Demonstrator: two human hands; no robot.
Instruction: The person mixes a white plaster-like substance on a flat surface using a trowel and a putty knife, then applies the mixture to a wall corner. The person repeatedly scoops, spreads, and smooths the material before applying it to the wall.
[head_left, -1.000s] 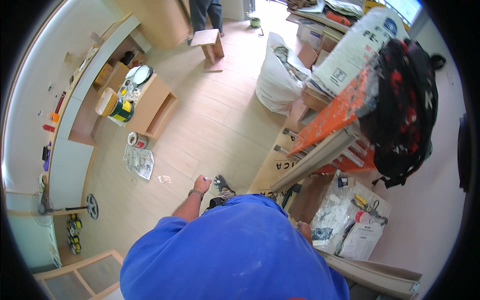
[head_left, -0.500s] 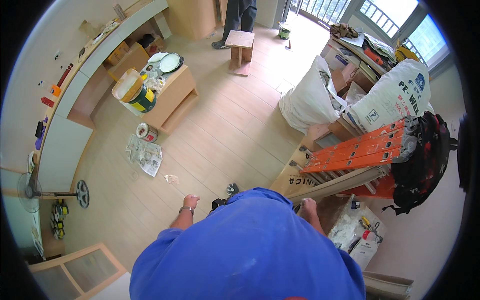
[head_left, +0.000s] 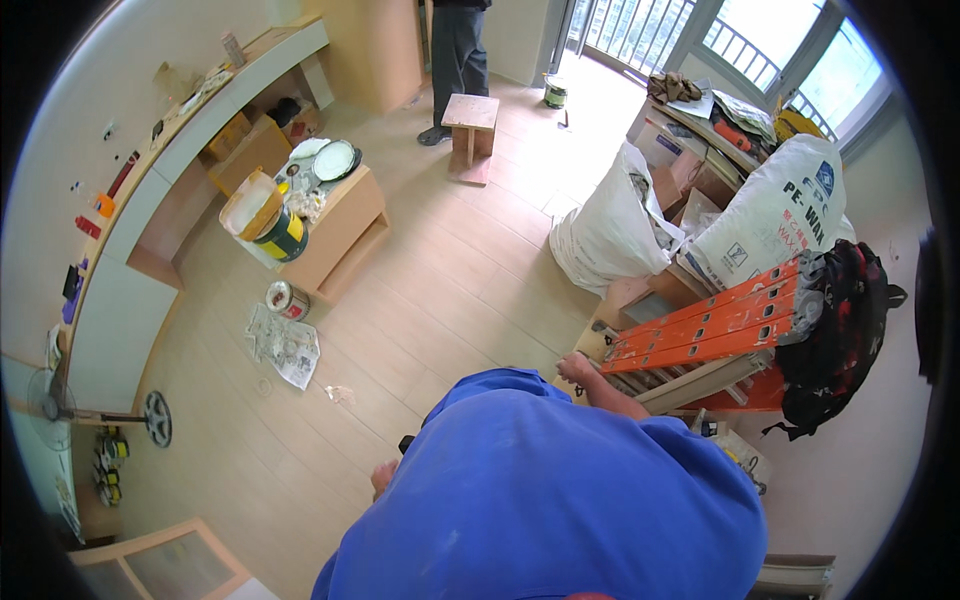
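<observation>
My right hand (head_left: 575, 368) is swung forward ahead of my blue shirt (head_left: 560, 480), near the folded orange ladder (head_left: 700, 322). Its fingers are curled in, and nothing shows in them. Low beside my body on the left, my left hand (head_left: 383, 475) hangs over the wooden floor, touching nothing I can see. The shirt covers much of that hand, so its fingers do not show clearly.
A low wooden box (head_left: 345, 245) carries a paint bucket (head_left: 280, 232). Newspaper (head_left: 285, 345) and a can (head_left: 287, 300) lie left. Ahead are a small stool (head_left: 470, 112) and a standing person (head_left: 460, 65). White sacks (head_left: 605, 225) and a dark bag (head_left: 840, 335) line the right.
My right hand has swung forward and left, while my left hand has drawn back beside my body. The stool, box and sacks have shifted slightly in view as my head moved.
</observation>
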